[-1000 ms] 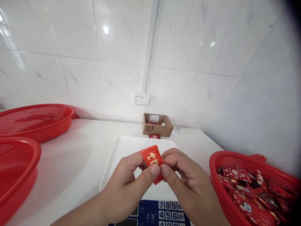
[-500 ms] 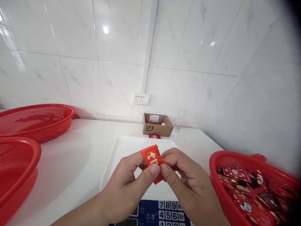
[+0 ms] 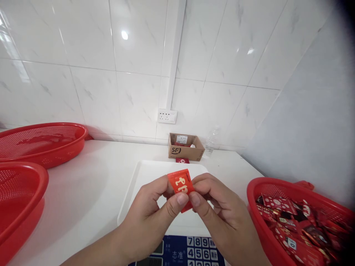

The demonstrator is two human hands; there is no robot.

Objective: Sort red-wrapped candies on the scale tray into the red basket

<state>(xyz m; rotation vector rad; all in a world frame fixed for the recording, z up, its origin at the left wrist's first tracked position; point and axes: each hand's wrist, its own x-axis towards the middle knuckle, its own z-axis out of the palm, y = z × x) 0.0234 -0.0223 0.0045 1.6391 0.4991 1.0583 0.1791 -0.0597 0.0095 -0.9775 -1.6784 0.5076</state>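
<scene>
White tiled wall (image 3: 138, 99) at far side; white table (image 3: 91, 184) before it, packet-filled red basket (image 3: 253, 192) at right. Orange-red packet (image 3: 180, 181) turned slightly more upright over the last half second; judged a small adjustment within the grip, no release. Packet held mid-scene, above the white tray (image 3: 134, 192). Left hand (image 3: 146, 218) pinches it, thumb over front; right hand (image 3: 224, 207) pinches its right edge, thumb and fingertips nearly together.
</scene>
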